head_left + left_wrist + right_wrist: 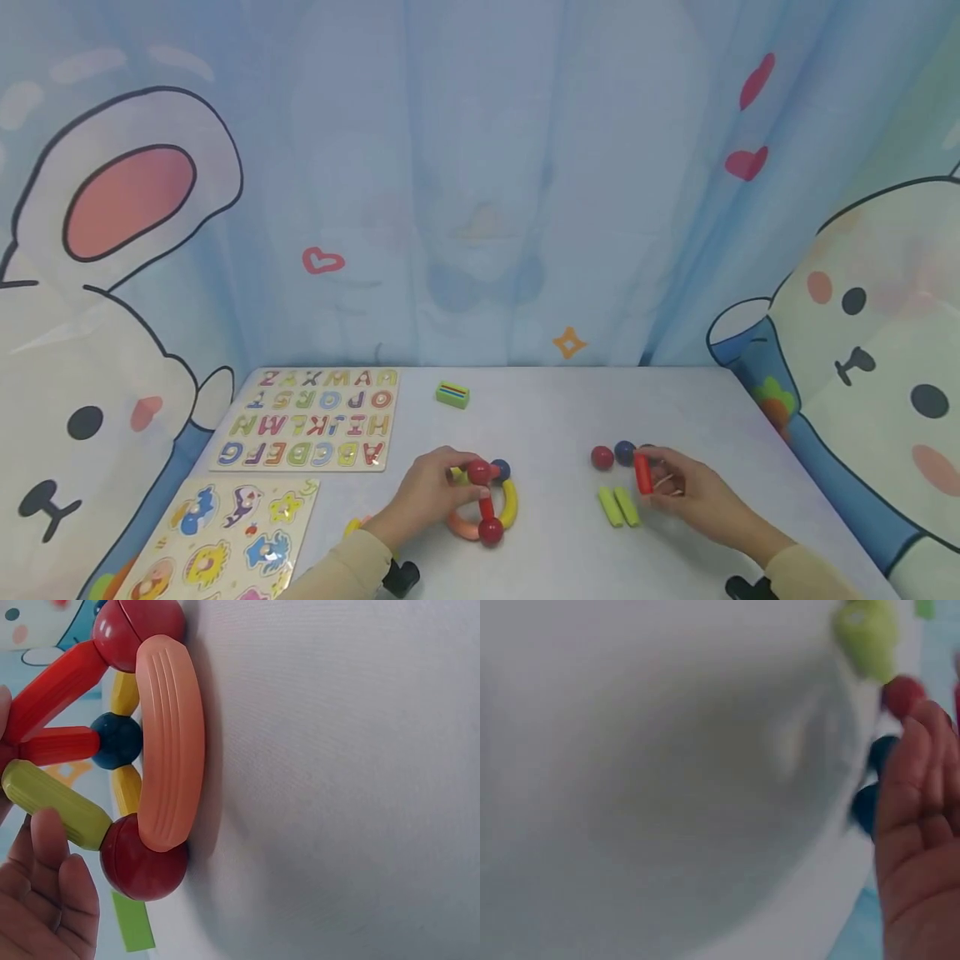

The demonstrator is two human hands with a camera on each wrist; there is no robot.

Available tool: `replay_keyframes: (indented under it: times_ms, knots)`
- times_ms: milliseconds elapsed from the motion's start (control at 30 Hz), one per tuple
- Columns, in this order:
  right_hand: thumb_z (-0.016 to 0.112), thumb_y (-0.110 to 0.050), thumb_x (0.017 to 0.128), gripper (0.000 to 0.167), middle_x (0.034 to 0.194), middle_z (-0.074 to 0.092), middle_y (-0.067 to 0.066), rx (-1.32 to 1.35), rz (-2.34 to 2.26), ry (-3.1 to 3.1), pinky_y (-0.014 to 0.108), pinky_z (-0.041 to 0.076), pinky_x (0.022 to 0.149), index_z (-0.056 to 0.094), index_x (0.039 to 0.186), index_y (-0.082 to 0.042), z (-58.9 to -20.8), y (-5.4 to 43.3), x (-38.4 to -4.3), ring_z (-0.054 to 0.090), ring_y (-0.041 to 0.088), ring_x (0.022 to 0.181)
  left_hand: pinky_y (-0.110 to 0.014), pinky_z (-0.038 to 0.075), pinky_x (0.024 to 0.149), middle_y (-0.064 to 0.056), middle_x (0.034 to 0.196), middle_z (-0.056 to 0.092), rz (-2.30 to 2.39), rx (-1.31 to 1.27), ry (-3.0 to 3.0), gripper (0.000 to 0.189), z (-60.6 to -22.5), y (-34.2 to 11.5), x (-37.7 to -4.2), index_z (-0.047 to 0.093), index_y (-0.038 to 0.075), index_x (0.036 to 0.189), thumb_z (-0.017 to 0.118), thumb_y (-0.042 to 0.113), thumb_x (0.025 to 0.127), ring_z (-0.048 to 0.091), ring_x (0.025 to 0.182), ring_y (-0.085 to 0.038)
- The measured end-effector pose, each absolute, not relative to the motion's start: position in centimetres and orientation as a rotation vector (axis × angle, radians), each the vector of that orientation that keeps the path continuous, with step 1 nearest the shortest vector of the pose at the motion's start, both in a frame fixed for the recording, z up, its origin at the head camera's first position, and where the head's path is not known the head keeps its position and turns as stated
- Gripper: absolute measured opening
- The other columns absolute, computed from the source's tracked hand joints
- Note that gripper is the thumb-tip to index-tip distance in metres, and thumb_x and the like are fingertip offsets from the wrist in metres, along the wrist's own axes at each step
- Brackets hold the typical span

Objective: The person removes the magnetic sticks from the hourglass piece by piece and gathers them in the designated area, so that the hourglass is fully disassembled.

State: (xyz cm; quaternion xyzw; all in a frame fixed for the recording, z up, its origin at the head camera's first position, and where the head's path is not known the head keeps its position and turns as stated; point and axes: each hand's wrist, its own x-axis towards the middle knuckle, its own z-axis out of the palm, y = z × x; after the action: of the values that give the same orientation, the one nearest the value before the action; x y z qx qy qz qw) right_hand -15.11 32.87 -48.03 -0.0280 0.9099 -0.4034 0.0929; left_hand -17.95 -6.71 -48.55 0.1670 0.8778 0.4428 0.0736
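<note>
My left hand (pixel 435 493) holds the red ball (pixel 479 472) at the peak of a small frame of magnetic rods and balls. Two red rods and a green rod (pixel 60 804) slope down from that ball. The frame's base has a peach curved rod (pixel 172 742), a yellow curved rod (pixel 511 504), a blue ball (pixel 116 741) and red balls (pixel 142 859). Over at the right, my right hand (pixel 686 492) pinches a red rod (pixel 643 473) above the table. Near it lie two green rods (pixel 611 507), a red ball (pixel 602 457) and blue balls (pixel 624 452), one partly hidden by the fingers.
An alphabet board (pixel 306 419) lies at the back left, with a picture puzzle board (pixel 225 533) in front of it. A green striped block (pixel 453 395) stands farther back. Some yellow piece (pixel 352 527) peeks out beside the left sleeve. Behind the table (pixel 555 550) hangs a printed curtain (pixel 480 167).
</note>
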Motion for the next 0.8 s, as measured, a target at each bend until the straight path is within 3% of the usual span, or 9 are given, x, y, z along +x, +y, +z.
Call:
replay_keyframes:
  times_ms: [267, 667, 800]
  knots:
    - [0.088, -0.01, 0.072, 0.066, 0.087, 0.055, 0.001, -0.015, -0.91, 2.695, 0.028, 0.047, 0.062, 0.061, 0.132, -0.014, -51.6, 33.9, -15.1, 0.051, 0.019, 0.077, -0.03, 0.048, 0.071, 0.016, 0.1, 0.064, 1.379, 0.494, 2.58, 0.036, -48.7, -6.7, -18.0, 0.074, 0.028, 0.111, 0.086, 0.036, 0.078, 0.056, 0.087, -0.018]
    - [0.088, -0.013, 0.074, 0.066, 0.086, 0.052, 0.002, -0.087, -0.934, 2.678, 0.026, 0.044, 0.059, 0.061, 0.134, -0.015, -51.6, 33.7, -15.0, 0.049, 0.02, 0.076, -0.03, 0.047, 0.065, 0.014, 0.098, 0.063, 1.368, 0.445, 2.553, 0.038, -48.4, -6.5, -17.8, 0.073, 0.029, 0.112, 0.087, 0.034, 0.077, 0.055, 0.082, -0.017]
    - [0.088, -0.013, 0.074, 0.068, 0.086, 0.051, 0.003, -0.097, -0.95, 2.671, 0.025, 0.044, 0.059, 0.059, 0.135, -0.013, -51.5, 33.8, -14.9, 0.049, 0.02, 0.076, -0.033, 0.049, 0.07, 0.015, 0.1, 0.064, 1.371, 0.423, 2.536, 0.04, -48.6, -6.4, -17.9, 0.072, 0.028, 0.113, 0.088, 0.033, 0.077, 0.055, 0.088, -0.017]
